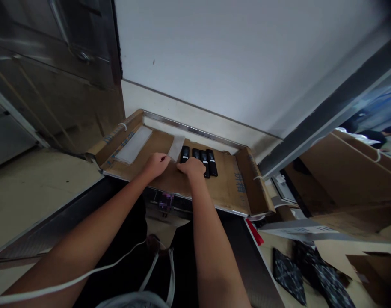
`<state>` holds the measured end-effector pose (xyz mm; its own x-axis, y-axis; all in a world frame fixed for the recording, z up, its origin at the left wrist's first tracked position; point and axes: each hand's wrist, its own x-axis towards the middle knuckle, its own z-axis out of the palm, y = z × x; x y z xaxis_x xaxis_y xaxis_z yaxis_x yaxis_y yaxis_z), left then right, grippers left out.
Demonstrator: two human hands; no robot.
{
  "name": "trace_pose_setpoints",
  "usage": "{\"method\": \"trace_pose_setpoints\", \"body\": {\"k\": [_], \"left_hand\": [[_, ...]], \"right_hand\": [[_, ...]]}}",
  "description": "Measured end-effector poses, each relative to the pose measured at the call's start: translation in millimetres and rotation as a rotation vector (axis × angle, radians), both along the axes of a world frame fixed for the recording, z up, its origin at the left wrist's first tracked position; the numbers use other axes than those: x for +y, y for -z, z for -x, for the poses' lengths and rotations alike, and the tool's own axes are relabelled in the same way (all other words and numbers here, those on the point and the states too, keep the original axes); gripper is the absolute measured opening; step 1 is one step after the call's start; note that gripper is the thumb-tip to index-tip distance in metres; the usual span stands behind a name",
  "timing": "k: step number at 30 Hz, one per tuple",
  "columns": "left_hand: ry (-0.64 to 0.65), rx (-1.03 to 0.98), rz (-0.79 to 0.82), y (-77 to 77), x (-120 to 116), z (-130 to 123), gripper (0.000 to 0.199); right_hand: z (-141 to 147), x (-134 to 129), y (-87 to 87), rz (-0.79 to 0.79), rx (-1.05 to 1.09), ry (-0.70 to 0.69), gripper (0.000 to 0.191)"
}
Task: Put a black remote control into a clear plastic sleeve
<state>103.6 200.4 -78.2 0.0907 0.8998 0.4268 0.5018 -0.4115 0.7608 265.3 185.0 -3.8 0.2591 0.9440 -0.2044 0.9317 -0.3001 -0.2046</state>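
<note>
My left hand (157,164) is closed in a pinch on the near end of a thin, translucent plastic sleeve (176,147). Just to its right, my right hand (193,166) is closed over the near end of a slim black handheld device (185,153) with a small white label, perhaps a remote control. My fingers hide that end. Several similar black devices (211,161) lie side by side against my right hand. A stack of flat translucent sleeves (134,145) rests at the left on the cardboard-lined tray (227,188).
Raised cardboard walls (253,182) edge the tray's sides. Behind it stands a white panel (198,55). A white cord (96,271) crosses my left forearm. Brown cardboard (352,179) stands at the right, with dark patterned bags (288,273) on the floor below.
</note>
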Motion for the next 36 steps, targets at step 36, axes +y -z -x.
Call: {"method": "trace_pose_setpoints", "body": {"k": [36], "left_hand": [[0.183,-0.042,0.043,-2.5,-4.8,0.0,0.037]], "right_hand": [[-99.3,-67.0,51.8,0.246,1.741,-0.080,0.028]]}}
